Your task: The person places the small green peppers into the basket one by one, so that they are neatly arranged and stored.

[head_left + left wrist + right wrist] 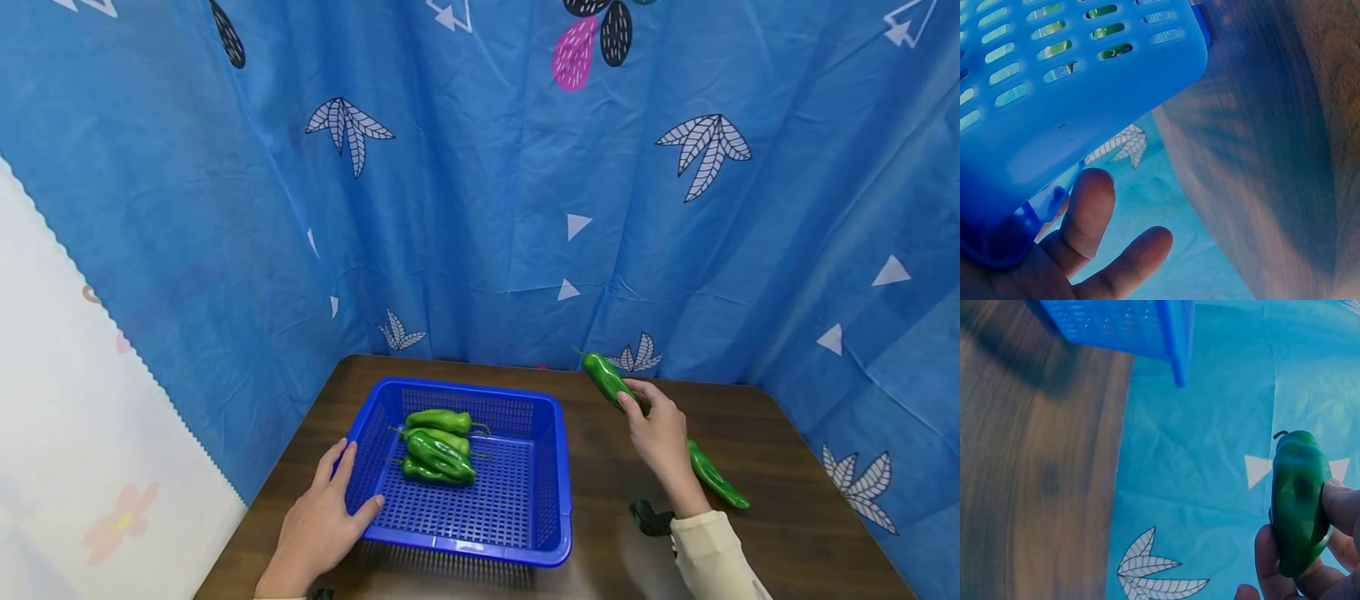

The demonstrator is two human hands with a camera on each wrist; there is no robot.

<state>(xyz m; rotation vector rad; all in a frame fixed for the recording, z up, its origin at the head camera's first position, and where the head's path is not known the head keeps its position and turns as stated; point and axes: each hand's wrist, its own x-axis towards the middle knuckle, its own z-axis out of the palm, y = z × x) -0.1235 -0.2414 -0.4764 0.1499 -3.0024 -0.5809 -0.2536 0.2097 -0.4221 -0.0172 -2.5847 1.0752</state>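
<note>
My right hand [656, 429] pinches a dark green pepper [606, 379] between thumb and fingers. It is held above the table, to the right of a blue plastic basket [566, 467]. The right wrist view shows this pepper [1300, 497] upright, its short stem at the top. Several green peppers [442, 454] lie piled in the left half of the basket. At the basket's left near corner is my left hand [318, 517], its thumb over the rim and fingers extended along the outside. The left wrist view shows two left fingers [1091, 209] fairly straight below the basket wall [1085, 125].
Another long green pepper [716, 477] lies on the brown wooden table [600, 500] beside my right wrist, partly hidden by it. A blue patterned curtain [480, 208] hangs behind the table and along its right side. White cloth [90, 400] with flowers hangs at the left.
</note>
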